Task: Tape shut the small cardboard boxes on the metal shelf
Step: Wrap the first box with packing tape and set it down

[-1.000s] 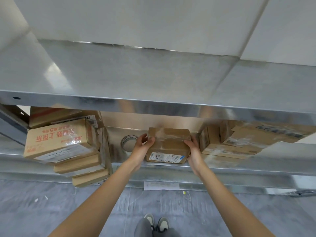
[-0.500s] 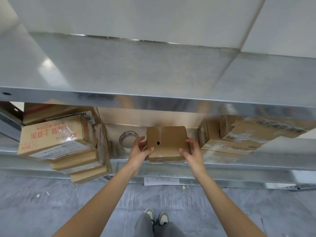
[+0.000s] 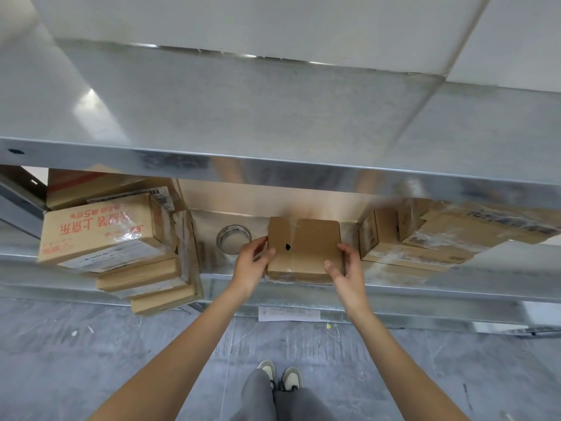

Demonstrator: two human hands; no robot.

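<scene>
A small cardboard box [image 3: 305, 249] is being held at the front edge of the lower metal shelf [image 3: 425, 284], its broad face with a dark spot turned toward the camera and its long axis running side to side. The box is being gripped from both ends: the left hand [image 3: 252, 262] is curled round its left edge, the right hand [image 3: 346, 267] round its right edge, each about equally near. A roll of tape [image 3: 233, 243] is lying just left of the box, beside the left hand, so that hand is judged better placed to fetch it. Other boxes are stacked well to either side of the box.
</scene>
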